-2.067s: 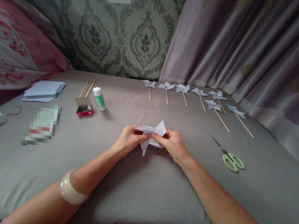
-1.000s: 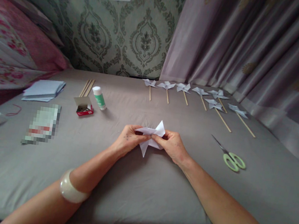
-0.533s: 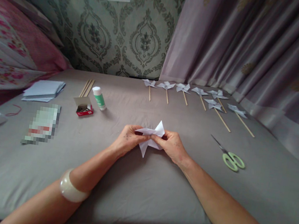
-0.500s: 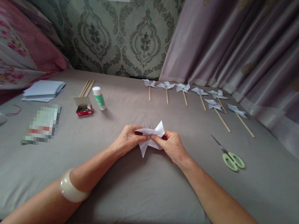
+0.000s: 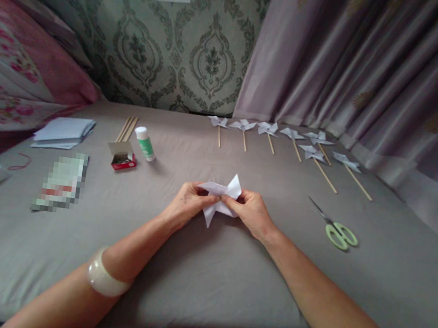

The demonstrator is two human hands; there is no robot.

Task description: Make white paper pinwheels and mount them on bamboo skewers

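A white folded paper pinwheel [image 5: 221, 194] is held just above the grey cloth in the middle of the surface. My left hand [image 5: 186, 205] pinches it from the left with closed fingers. From the right, my right hand [image 5: 252, 211] pinches its centre, fingers also closed. Pointed flaps stick out above and below my fingertips. A pale bangle [image 5: 103, 279] sits on my left forearm.
Several finished paper pinwheels on wooden sticks [image 5: 271, 133] lie in a row at the back. Green-handled scissors [image 5: 335, 232] lie to the right. At the left are a glue stick [image 5: 144, 143], a small red box [image 5: 123, 155], spare sticks [image 5: 127, 128] and a paper stack [image 5: 64, 132].
Both hands stay pinched on the paper pinwheel at nearly the same spot; the fingers shift only slightly along its folds.
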